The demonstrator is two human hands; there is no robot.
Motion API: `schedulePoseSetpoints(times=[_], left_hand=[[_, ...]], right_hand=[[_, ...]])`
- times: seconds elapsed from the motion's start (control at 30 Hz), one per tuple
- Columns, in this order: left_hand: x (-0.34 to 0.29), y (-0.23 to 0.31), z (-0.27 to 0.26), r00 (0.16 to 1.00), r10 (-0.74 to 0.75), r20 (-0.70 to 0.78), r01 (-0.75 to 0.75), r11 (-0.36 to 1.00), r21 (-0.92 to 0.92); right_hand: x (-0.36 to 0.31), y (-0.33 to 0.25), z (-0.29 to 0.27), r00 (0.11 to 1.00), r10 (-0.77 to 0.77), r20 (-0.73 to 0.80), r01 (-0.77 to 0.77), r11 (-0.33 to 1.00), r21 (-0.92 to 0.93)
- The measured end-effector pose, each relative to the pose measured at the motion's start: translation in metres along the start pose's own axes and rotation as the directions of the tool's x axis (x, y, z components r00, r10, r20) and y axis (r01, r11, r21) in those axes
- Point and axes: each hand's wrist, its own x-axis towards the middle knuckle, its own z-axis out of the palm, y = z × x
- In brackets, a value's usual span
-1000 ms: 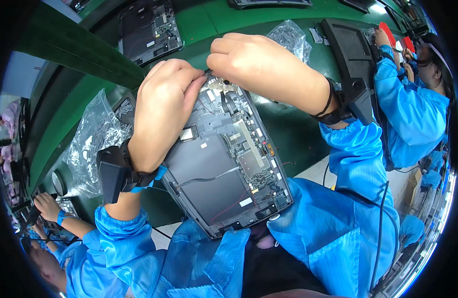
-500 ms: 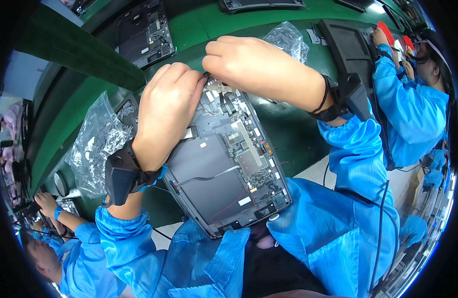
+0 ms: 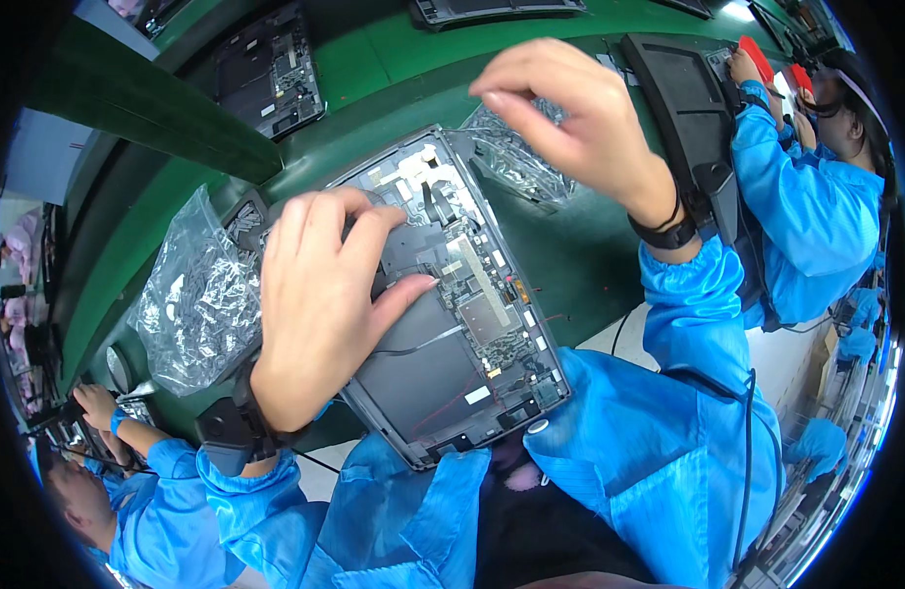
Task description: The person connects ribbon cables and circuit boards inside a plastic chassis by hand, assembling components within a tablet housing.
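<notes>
The device [image 3: 477, 319] is lying opened up, slanting across the tabletop's [image 3: 595, 250] near edge! The left grip [image 3: 320, 294] is spreading over its left side, thumb and fingers standing apart, released. The right grip [image 3: 590, 118] is hovering past its far right corner, above a bag [image 3: 516, 152]; whether it's pinching anything, I'm not able to tell. Another bag [image 3: 202, 314] is lying leftward.

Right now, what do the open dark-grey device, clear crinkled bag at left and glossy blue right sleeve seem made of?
Dark-grey device: matte metal or plastic, unclear which; flat panel shows little shine.
Clear bag: probably glossy plastic film, given see-through creases and highlights.
Blue sleeve: likely smooth synthetic cloth, from sheen and folds.
</notes>
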Motion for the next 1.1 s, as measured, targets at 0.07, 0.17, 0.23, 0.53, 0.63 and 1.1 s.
schedulePoseSetpoints(times=[0.07,0.17,0.23,0.53,0.63,1.1], left_hand=[[-0.001,-0.002,0.004,1.000,-0.014,0.016,0.014,0.999,-0.032],[0.004,-0.003,0.005,1.000,0.010,-0.013,-0.011,0.998,-0.064],[0.008,-0.006,0.006,0.997,0.044,-0.059,-0.048,0.997,-0.058],[0.045,-0.021,0.002,0.859,-0.179,0.480,0.500,0.494,-0.711],[0.042,-0.025,0.016,0.959,-0.250,0.131,0.268,0.656,-0.705],[0.048,-0.049,0.030,0.980,-0.172,-0.103,0.129,0.933,-0.335]], right_hand=[[-0.010,-0.006,0.001,1.000,0.021,0.006,-0.022,0.999,0.037],[-0.020,-0.018,0.003,1.000,0.013,-0.012,-0.012,0.998,0.055],[-0.025,-0.021,0.005,0.999,-0.042,-0.029,0.044,0.998,0.051],[-0.041,-0.017,0.026,0.871,-0.486,-0.076,0.476,0.872,-0.113],[-0.035,-0.020,0.029,0.845,-0.513,-0.149,0.497,0.858,-0.132],[-0.022,-0.028,0.030,0.974,-0.152,0.167,0.195,0.941,-0.277]])
